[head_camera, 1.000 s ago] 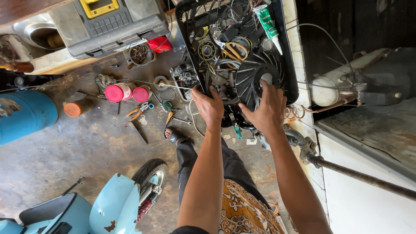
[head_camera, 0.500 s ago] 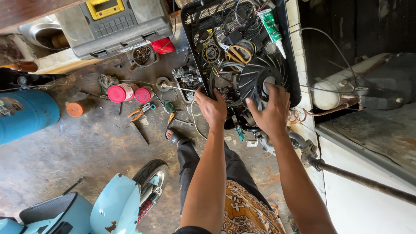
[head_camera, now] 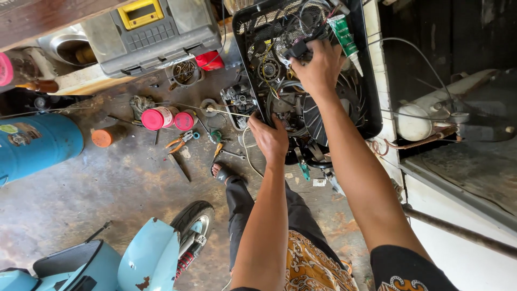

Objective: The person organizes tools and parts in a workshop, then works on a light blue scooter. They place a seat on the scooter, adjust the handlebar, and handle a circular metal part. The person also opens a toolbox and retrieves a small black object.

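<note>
Reaching deep into a black plastic crate (head_camera: 371, 97), the right hand (head_camera: 321, 67) closes its fingers around a small dark part among the wires and scrap near the crate's far end. The left hand (head_camera: 271, 137) grips the near left edge of the same crate, fingers curled over the rim. The crate sits tilted above the concrete floor (head_camera: 107, 188), in front of the person's knees, and holds a black fan (head_camera: 334, 110), coiled wire and a green and white tube (head_camera: 344, 35) beside the right hand. On the floor to the left lie two pink-capped cans (head_camera: 168, 118), orange-handled pliers (head_camera: 180, 141) and a small orange cup (head_camera: 102, 137). A grey toolbox with a yellow latch (head_camera: 156, 32) stands beyond them. A blue cylinder (head_camera: 37, 145) lies at the far left, and a pale blue scooter (head_camera: 129, 258) stands at the bottom.
</note>
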